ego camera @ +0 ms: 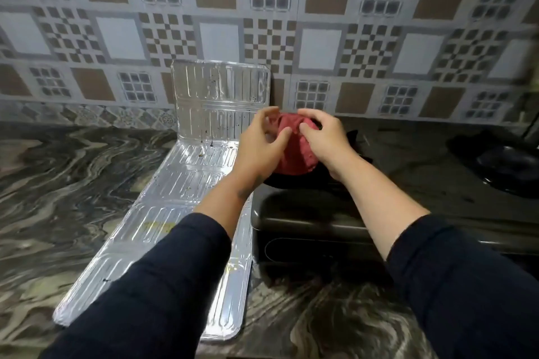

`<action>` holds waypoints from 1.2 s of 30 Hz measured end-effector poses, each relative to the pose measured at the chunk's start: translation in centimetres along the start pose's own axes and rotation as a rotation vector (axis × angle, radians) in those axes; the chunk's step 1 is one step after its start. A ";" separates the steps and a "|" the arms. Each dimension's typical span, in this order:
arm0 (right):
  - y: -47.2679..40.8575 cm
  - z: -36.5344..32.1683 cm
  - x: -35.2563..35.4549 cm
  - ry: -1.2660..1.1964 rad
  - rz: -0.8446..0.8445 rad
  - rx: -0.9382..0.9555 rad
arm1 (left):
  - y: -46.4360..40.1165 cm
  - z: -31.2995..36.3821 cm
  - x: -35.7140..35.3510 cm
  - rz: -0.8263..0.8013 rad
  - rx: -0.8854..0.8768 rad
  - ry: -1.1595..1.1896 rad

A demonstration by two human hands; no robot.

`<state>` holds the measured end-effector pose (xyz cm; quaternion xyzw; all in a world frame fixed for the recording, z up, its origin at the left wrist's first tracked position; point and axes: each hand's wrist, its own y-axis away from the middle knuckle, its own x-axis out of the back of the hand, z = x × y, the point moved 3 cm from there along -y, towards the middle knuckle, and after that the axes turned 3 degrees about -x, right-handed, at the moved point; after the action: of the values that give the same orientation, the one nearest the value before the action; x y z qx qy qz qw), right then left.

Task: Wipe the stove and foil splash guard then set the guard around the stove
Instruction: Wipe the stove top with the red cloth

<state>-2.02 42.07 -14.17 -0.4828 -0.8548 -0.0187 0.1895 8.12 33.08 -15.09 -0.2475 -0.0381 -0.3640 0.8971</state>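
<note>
1. Your ribbed silver foil splash guard (163, 230) lies flat on the marbled counter (58, 183), its far panel upright against the tiled wall (379, 38).
2. Just right sits the black portable stove (306, 227).
3. Your left hand (259, 148) and right hand (326, 137) pinch a bunched red cloth (291, 151) above the burner.

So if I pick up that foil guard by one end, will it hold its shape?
Probably not. The foil guard looks thin and creased into panels, so it would likely fold at the creases. It seems light, and a push could slide it on the counter. Its edges may dent.
</note>
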 end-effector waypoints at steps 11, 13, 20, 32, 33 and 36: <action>9.2 3.2 -0.8 0.921 -0.098 0.250 | 8.5 -4.2 1.8 -0.098 -0.020 -0.760; 9.4 3.0 -1.5 0.924 -0.097 0.289 | 8.6 -4.9 1.7 -0.233 0.009 -0.779; 9.2 5.6 -4.7 0.694 -0.169 0.164 | 9.3 -6.2 1.8 -0.376 -0.044 -0.787; 10.9 6.5 -4.0 0.806 -0.177 0.243 | 10.6 -7.7 2.2 -0.290 -0.323 -0.819; 10.6 6.5 -4.1 0.792 -0.183 0.204 | 10.7 -7.8 2.3 -0.295 -0.335 -0.826; 9.7 5.8 -4.8 0.731 -0.181 0.114 | 10.4 -7.8 2.5 -0.314 -0.364 -0.850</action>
<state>6.45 44.56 -22.68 -0.3557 -0.7694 -0.1586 0.5063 16.07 34.16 -25.64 -0.5183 -0.3735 -0.3623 0.6787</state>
